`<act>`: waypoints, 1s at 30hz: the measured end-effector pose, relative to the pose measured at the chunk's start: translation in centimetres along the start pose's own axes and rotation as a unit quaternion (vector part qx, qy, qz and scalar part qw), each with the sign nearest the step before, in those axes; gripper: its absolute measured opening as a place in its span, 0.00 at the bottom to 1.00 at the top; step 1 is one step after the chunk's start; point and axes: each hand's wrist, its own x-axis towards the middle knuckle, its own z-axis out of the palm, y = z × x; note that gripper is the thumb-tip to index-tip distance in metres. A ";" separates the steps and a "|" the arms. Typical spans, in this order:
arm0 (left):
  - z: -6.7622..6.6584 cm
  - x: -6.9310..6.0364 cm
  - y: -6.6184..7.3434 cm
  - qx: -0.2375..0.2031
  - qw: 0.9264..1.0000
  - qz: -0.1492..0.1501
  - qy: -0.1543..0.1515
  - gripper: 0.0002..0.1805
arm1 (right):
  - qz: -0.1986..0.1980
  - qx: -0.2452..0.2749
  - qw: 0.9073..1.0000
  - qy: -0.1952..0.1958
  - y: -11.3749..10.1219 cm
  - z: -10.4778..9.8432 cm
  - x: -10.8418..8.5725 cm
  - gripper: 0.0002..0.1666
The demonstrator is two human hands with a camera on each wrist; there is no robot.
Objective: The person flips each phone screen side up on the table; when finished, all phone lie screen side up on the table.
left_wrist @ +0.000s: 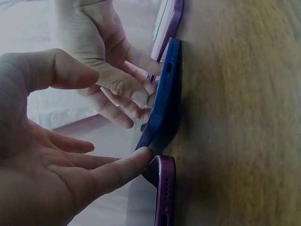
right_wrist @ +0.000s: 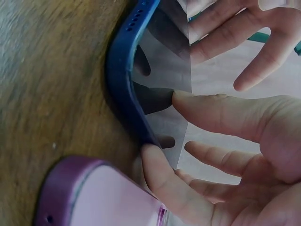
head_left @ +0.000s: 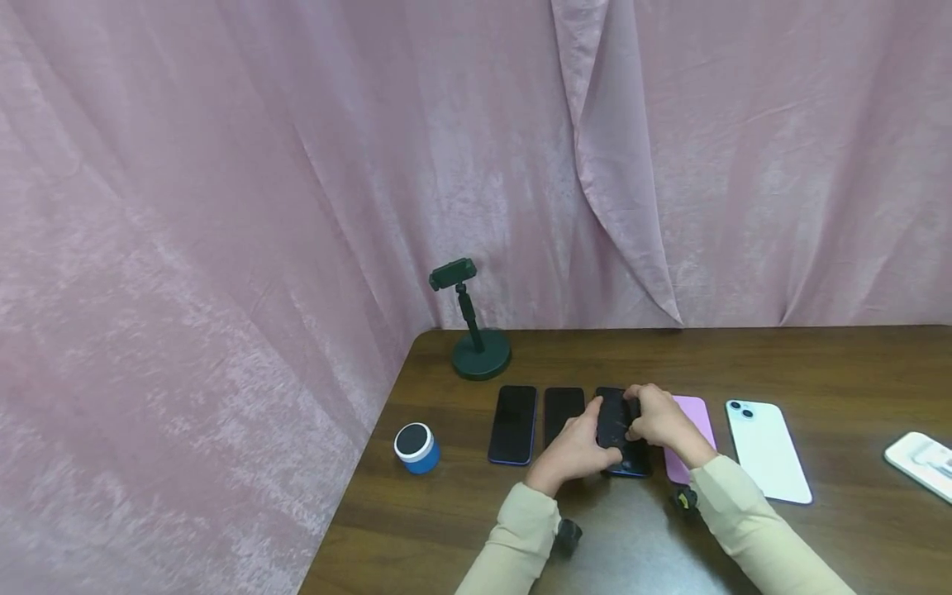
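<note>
1. Fingers of the left hand (head_left: 578,448) are held spread, one fingertip being rested against the left edge of a blue-framed phone (head_left: 612,426).
2. On the right hand (head_left: 658,420), the fingers are kept loosely apart; the screen is touched by the thumb, and the right edge by a fingertip.
3. The blue-framed phone is laid on the wooden counter (head_left: 394,545), screen up, between both hands.
4. To its left, a purple-framed phone (head_left: 563,407) is partly covered by the left hand, and a dark-screened phone (head_left: 513,423) is placed beyond it.
5. To its right, a pink phone (head_left: 695,411) is partly hidden by the right hand; next, a pale phone (head_left: 769,450) is set with two lenses facing up.
6. Farther right, a white phone (head_left: 922,461) is seen.
7. A green stand (head_left: 482,355) and a blue jar (head_left: 421,459) are placed toward the left.
</note>
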 end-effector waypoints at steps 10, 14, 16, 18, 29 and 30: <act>0.2 -0.1 -0.1 0.000 1.000 0.003 -0.012 0.50 | 0.009 -0.007 1.000 0.000 -0.3 0.1 -0.1 0.37; 0.3 -0.1 0.4 -0.003 1.000 0.009 -0.023 0.50 | 0.009 -0.026 1.000 0.002 -0.4 0.0 0.0 0.35; 0.4 -0.1 0.7 0.001 1.000 0.009 -0.027 0.50 | 0.008 -0.031 0.999 0.004 -0.4 -0.1 0.1 0.34; 0.6 -0.1 1.0 0.014 1.000 0.001 -0.028 0.50 | 0.008 -0.034 0.999 0.006 -0.3 0.0 0.1 0.34; 0.2 0.3 1.3 -0.003 1.000 -0.016 -0.016 0.46 | -0.026 -0.034 0.999 0.019 0.4 -0.3 0.0 0.36; 0.1 0.4 1.2 -0.002 1.000 -0.011 -0.009 0.46 | -0.033 -0.027 0.999 0.018 0.5 -0.4 0.1 0.36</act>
